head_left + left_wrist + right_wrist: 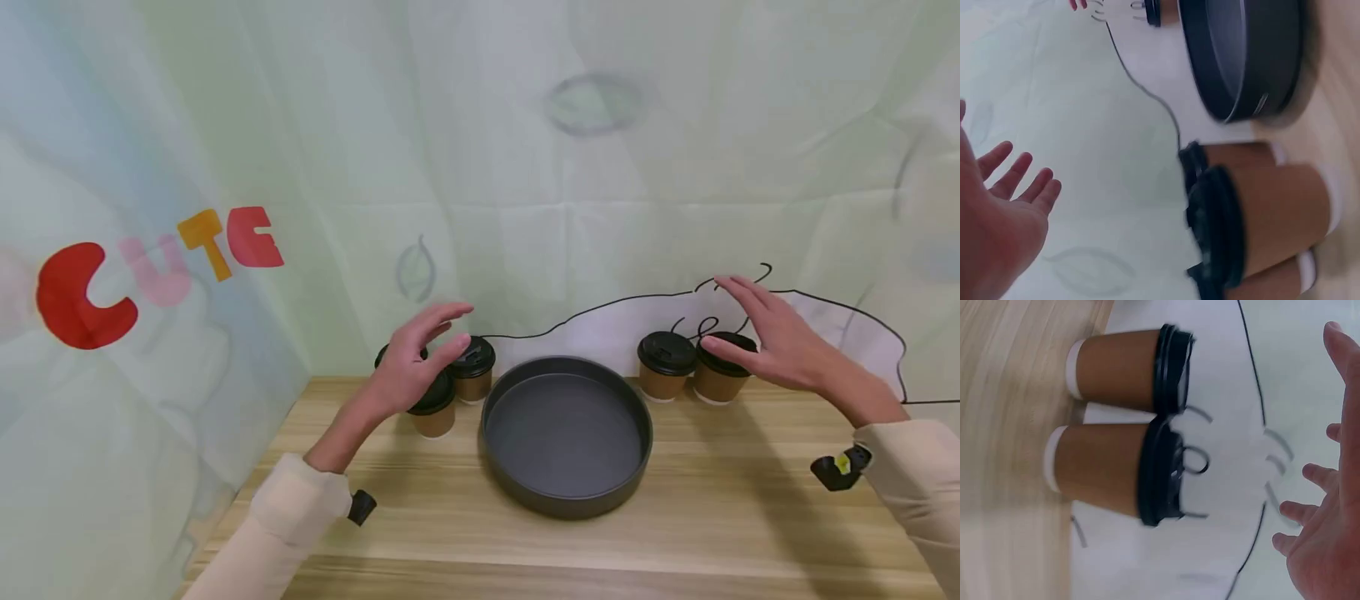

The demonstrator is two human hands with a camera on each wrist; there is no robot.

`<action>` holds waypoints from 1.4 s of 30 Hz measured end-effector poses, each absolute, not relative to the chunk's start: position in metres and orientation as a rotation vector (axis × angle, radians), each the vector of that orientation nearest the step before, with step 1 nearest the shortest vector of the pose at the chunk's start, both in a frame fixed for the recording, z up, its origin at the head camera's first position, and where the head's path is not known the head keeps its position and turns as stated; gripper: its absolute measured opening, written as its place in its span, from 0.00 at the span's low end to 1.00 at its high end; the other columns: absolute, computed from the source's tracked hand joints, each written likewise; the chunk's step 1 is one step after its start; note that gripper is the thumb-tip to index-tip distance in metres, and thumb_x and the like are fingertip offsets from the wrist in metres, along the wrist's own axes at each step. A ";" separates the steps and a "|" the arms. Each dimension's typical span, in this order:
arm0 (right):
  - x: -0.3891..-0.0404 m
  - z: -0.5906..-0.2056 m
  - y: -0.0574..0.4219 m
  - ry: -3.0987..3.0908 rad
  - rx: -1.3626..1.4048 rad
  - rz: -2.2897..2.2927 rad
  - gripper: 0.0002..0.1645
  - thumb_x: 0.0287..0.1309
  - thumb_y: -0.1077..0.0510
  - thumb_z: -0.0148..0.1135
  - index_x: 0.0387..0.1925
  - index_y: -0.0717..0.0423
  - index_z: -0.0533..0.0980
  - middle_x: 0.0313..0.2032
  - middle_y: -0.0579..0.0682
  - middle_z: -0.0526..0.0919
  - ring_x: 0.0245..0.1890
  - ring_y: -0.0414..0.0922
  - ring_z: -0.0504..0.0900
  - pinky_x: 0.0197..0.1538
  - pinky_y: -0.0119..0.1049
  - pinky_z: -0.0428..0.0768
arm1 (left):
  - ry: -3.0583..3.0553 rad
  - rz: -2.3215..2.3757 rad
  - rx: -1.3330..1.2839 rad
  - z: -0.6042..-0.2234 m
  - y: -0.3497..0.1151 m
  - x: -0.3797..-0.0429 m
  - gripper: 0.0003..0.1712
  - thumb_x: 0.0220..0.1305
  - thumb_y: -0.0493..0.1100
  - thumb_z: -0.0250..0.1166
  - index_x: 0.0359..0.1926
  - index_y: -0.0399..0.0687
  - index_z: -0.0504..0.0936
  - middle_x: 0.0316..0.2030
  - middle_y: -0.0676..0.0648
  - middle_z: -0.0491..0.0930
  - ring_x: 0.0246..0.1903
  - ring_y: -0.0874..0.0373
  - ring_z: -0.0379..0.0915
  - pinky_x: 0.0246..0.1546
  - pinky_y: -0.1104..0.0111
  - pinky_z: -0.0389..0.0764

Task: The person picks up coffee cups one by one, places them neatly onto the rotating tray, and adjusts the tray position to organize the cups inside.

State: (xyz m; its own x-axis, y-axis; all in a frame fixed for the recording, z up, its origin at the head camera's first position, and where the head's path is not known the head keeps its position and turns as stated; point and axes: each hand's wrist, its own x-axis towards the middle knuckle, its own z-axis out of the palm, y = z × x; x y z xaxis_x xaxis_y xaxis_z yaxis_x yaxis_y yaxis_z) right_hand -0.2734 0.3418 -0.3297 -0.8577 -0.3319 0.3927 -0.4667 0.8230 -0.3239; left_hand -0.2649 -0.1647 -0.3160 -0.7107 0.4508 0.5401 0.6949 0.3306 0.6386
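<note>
left hand (408, 362): fingers spread and loose, holding nothing, hovering over three lidded cups (435, 406) left of centre in the head view. right hand (772, 333): fingers straight and apart, empty, above two lidded cups (690, 367) right of centre, thumb near the rightmost lid. round dark pan (567, 492): centre frame, between the cup groups, on a wooden table (712, 517). printed backdrop (225, 167) behind.

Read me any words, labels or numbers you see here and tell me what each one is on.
"CUTE" in red, pink, orange and red letters, on the backdrop to the left.
Cup lids: any embossing too small to read.
Pan and brown cup sleeves: no text visible.
</note>
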 end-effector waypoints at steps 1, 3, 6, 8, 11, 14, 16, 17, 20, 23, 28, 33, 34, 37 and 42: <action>-0.273 -0.333 0.346 -2.682 0.586 0.631 0.54 0.64 0.44 0.69 0.82 0.53 0.52 0.78 0.67 0.52 0.75 0.71 0.51 0.67 0.77 0.53 | -2.295 -1.394 -1.036 -0.320 -0.164 -0.264 0.25 0.77 0.46 0.60 0.69 0.41 0.75 0.67 0.43 0.74 0.68 0.48 0.68 0.71 0.55 0.68; -0.273 -0.341 0.353 -2.667 0.553 0.700 0.55 0.64 0.45 0.69 0.82 0.55 0.51 0.78 0.69 0.51 0.75 0.71 0.50 0.69 0.76 0.51 | -2.241 -1.513 -1.024 -0.328 -0.164 -0.261 0.21 0.77 0.41 0.60 0.65 0.36 0.77 0.64 0.39 0.76 0.66 0.46 0.71 0.69 0.55 0.70; -0.273 -0.353 0.361 -2.650 0.494 0.789 0.56 0.64 0.46 0.69 0.82 0.56 0.49 0.77 0.70 0.51 0.76 0.70 0.49 0.71 0.74 0.49 | -2.220 -1.600 -0.962 -0.339 -0.164 -0.254 0.19 0.76 0.38 0.59 0.63 0.34 0.79 0.61 0.38 0.78 0.63 0.46 0.74 0.66 0.60 0.74; -0.272 -0.361 0.364 -2.644 0.452 0.824 0.57 0.65 0.46 0.69 0.82 0.57 0.48 0.77 0.71 0.52 0.75 0.71 0.50 0.70 0.75 0.50 | -2.224 -1.635 -0.920 -0.345 -0.163 -0.249 0.19 0.77 0.39 0.59 0.62 0.35 0.80 0.60 0.37 0.79 0.63 0.46 0.74 0.63 0.65 0.75; -0.269 -0.373 0.365 -2.650 0.368 0.867 0.58 0.65 0.45 0.69 0.82 0.57 0.46 0.77 0.72 0.52 0.73 0.74 0.53 0.66 0.76 0.55 | -2.234 -1.683 -0.884 -0.354 -0.160 -0.240 0.18 0.77 0.39 0.59 0.62 0.36 0.81 0.59 0.38 0.80 0.61 0.45 0.75 0.60 0.71 0.76; -0.265 -0.385 0.365 -2.634 0.294 0.934 0.58 0.65 0.44 0.69 0.82 0.57 0.45 0.77 0.72 0.52 0.69 0.77 0.58 0.61 0.77 0.60 | -2.239 -1.723 -0.871 -0.364 -0.155 -0.230 0.17 0.77 0.38 0.59 0.61 0.37 0.81 0.57 0.39 0.81 0.58 0.47 0.77 0.56 0.71 0.78; -0.263 -0.394 0.364 -2.617 0.257 0.988 0.59 0.66 0.44 0.68 0.83 0.57 0.44 0.77 0.72 0.51 0.67 0.78 0.60 0.58 0.78 0.61 | -2.243 -1.750 -0.864 -0.371 -0.152 -0.224 0.16 0.77 0.37 0.60 0.60 0.36 0.81 0.56 0.39 0.82 0.57 0.48 0.78 0.56 0.70 0.80; -0.262 -0.398 0.364 -2.608 0.242 1.017 0.59 0.67 0.44 0.68 0.83 0.57 0.44 0.77 0.71 0.50 0.67 0.79 0.59 0.58 0.79 0.62 | -2.245 -1.759 -0.860 -0.375 -0.150 -0.221 0.17 0.77 0.37 0.60 0.61 0.36 0.81 0.56 0.40 0.82 0.57 0.46 0.78 0.56 0.70 0.80; -0.259 -0.408 0.364 -2.586 0.206 1.088 0.59 0.68 0.44 0.67 0.83 0.55 0.42 0.78 0.72 0.49 0.67 0.81 0.58 0.58 0.81 0.61 | -2.273 -1.779 -0.813 -0.385 -0.146 -0.213 0.17 0.77 0.38 0.60 0.61 0.35 0.80 0.57 0.41 0.82 0.58 0.45 0.77 0.57 0.69 0.80; -0.258 -0.416 0.364 -2.563 0.174 1.169 0.59 0.68 0.44 0.66 0.83 0.53 0.40 0.77 0.73 0.49 0.67 0.82 0.57 0.59 0.81 0.60 | -2.312 -1.799 -0.750 -0.393 -0.144 -0.208 0.18 0.77 0.39 0.60 0.62 0.36 0.80 0.58 0.41 0.81 0.60 0.43 0.76 0.58 0.69 0.79; -0.262 -0.429 0.360 -2.490 0.121 1.347 0.59 0.69 0.46 0.66 0.83 0.52 0.39 0.77 0.73 0.48 0.68 0.83 0.55 0.67 0.76 0.55 | -2.347 -1.838 -0.664 -0.409 -0.144 -0.200 0.17 0.77 0.41 0.60 0.61 0.40 0.82 0.60 0.43 0.80 0.61 0.46 0.75 0.59 0.69 0.78; -0.267 -0.441 0.355 -2.424 0.080 1.480 0.58 0.70 0.47 0.65 0.83 0.51 0.37 0.78 0.72 0.45 0.70 0.81 0.53 0.72 0.71 0.49 | -2.302 -1.887 -0.576 -0.429 -0.141 -0.193 0.15 0.75 0.39 0.62 0.58 0.38 0.83 0.62 0.40 0.77 0.64 0.43 0.72 0.62 0.66 0.77; -0.267 -0.443 0.354 -2.415 0.075 1.503 0.58 0.70 0.47 0.65 0.83 0.50 0.37 0.78 0.72 0.44 0.70 0.81 0.52 0.73 0.71 0.49 | -2.299 -1.877 -0.562 -0.434 -0.140 -0.192 0.15 0.75 0.38 0.62 0.58 0.37 0.83 0.63 0.38 0.75 0.65 0.42 0.71 0.63 0.64 0.76; -0.266 -0.448 0.352 -2.392 0.055 1.561 0.57 0.71 0.48 0.64 0.84 0.48 0.37 0.79 0.71 0.42 0.71 0.79 0.53 0.75 0.66 0.49 | -2.324 -1.834 -0.489 -0.444 -0.136 -0.186 0.17 0.75 0.39 0.62 0.59 0.34 0.81 0.67 0.36 0.71 0.68 0.44 0.67 0.67 0.55 0.73; -0.260 -0.459 0.345 -2.352 0.010 1.618 0.53 0.73 0.50 0.62 0.84 0.44 0.39 0.79 0.69 0.44 0.74 0.63 0.60 0.70 0.26 0.63 | -2.340 -1.885 -0.366 -0.451 -0.133 -0.178 0.26 0.76 0.41 0.62 0.68 0.33 0.72 0.68 0.35 0.67 0.69 0.40 0.66 0.69 0.54 0.70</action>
State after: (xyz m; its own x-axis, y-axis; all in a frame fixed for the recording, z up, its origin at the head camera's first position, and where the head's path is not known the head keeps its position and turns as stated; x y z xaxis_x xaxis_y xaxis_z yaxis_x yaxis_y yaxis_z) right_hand -0.2596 0.3451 -0.4587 -0.9590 0.1547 0.2375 -0.1665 0.3706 -0.9137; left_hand -0.1777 -0.1328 -0.4510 -0.9644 0.1149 0.2383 0.2573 0.1976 0.9459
